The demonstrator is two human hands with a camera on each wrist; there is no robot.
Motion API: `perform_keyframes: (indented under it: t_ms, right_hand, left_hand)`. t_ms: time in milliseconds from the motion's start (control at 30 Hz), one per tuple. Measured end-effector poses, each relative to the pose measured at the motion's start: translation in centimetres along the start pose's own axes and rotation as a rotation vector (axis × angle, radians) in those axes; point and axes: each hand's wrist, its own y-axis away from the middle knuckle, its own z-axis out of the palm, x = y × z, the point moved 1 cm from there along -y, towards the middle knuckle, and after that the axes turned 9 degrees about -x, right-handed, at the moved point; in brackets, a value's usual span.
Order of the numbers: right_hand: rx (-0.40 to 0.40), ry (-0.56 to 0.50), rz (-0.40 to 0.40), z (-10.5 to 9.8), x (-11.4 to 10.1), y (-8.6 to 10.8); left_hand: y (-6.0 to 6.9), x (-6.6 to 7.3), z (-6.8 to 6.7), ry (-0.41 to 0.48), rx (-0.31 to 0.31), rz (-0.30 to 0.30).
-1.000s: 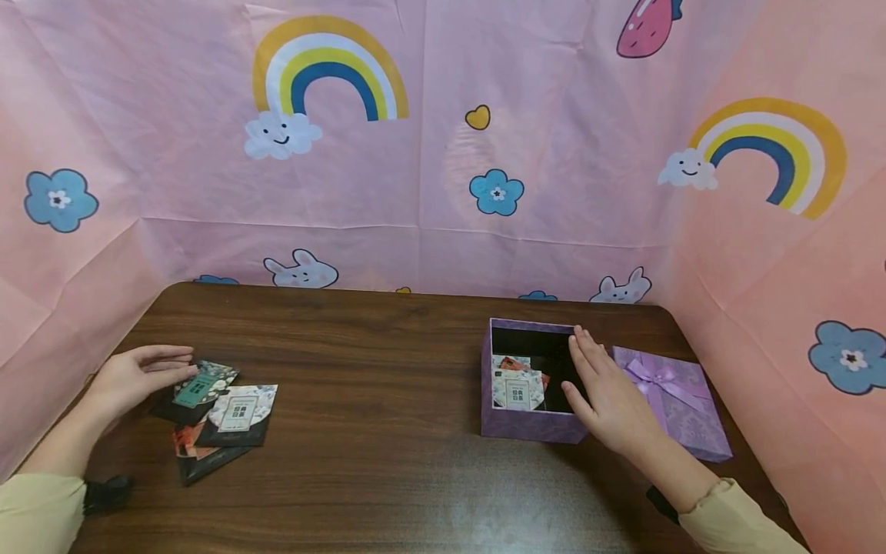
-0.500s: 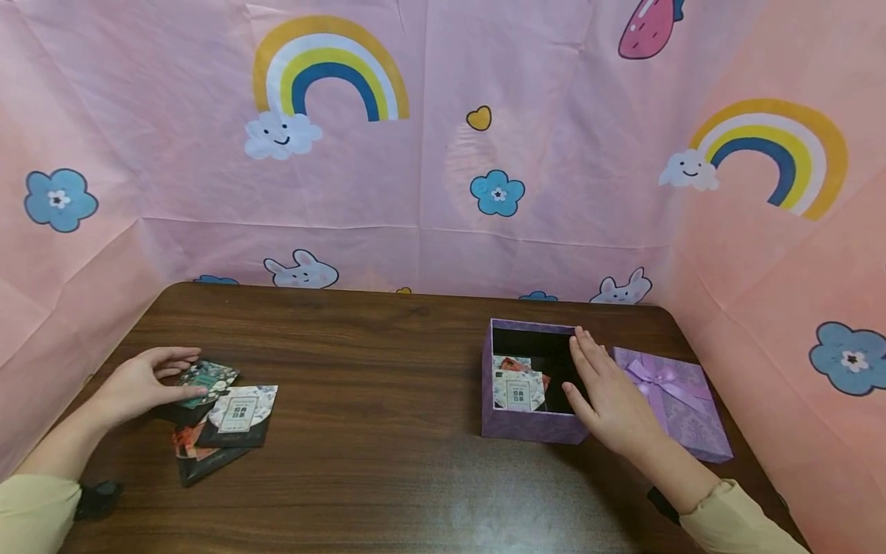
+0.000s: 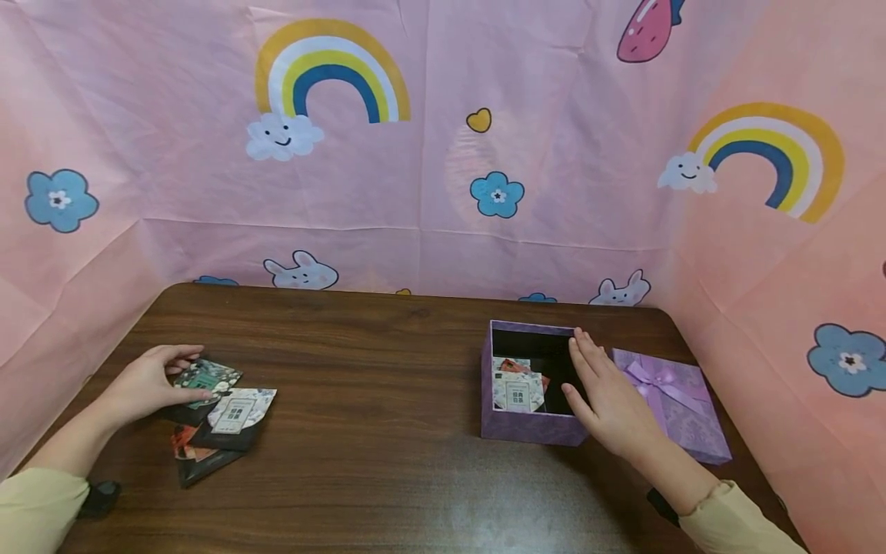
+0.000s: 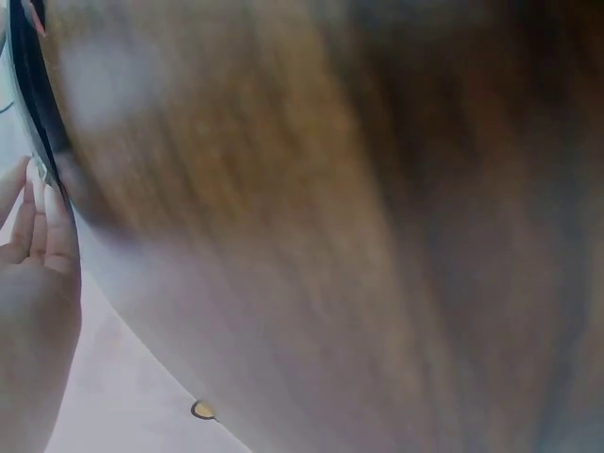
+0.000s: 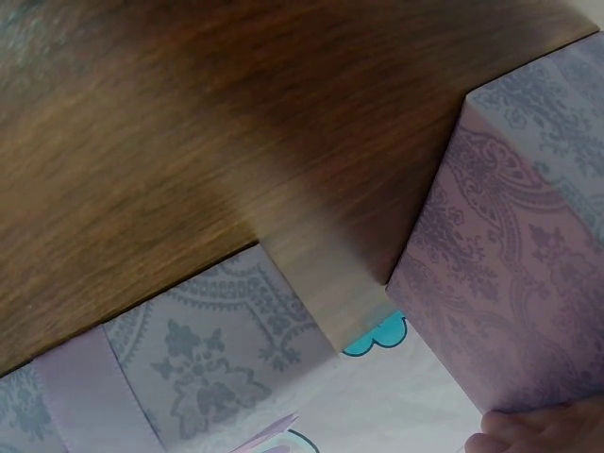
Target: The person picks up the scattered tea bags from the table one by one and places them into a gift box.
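At the left of the table my left hand (image 3: 141, 387) pinches a green floral packet (image 3: 206, 377), thumb at its near side and fingers at its far side. The packet lies on a small overlapping pile. A white floral packet with a dark lower part (image 3: 238, 412) and an orange-and-black packet (image 3: 201, 455) belong to that pile. My right hand (image 3: 612, 396) rests with straight fingers along the right rim of an uncovered purple box (image 3: 533, 429). Inside the box, a white floral packet (image 3: 517, 392) stands in front of others, at the left. The left wrist view shows only part of the fingers (image 4: 42, 226).
The purple box lid (image 3: 681, 404) with a ribbon bow lies right of the box, partly behind the right hand. Brown wood table (image 3: 374, 431) spans between the packets and the box. A pink printed cloth (image 3: 443, 254) encloses the back and sides.
My left hand has moved slightly right and closed its thumb and fingers on the green packet. The white packet beside it has turned a little. My right hand stays put.
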Motion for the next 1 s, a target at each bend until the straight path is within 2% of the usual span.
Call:
perform_keyframes:
  t_ms: [233,633,1000]
  right_hand:
    - [0.010,0.002,-0.010,0.1,0.1,-0.1]
    - [0.025,0.007,-0.018,0.1,0.1,-0.1]
    - [0.012,0.000,-0.007,0.2,0.2,-0.2]
  left_hand:
    - [-0.4,0.0,-0.3,0.002,-0.022,-0.018]
    - [-0.8,0.0,-0.1,-0.033,0.027,0.026]
    - [-1.2,-0.6,-0.3,-0.007,0.035,-0.006]
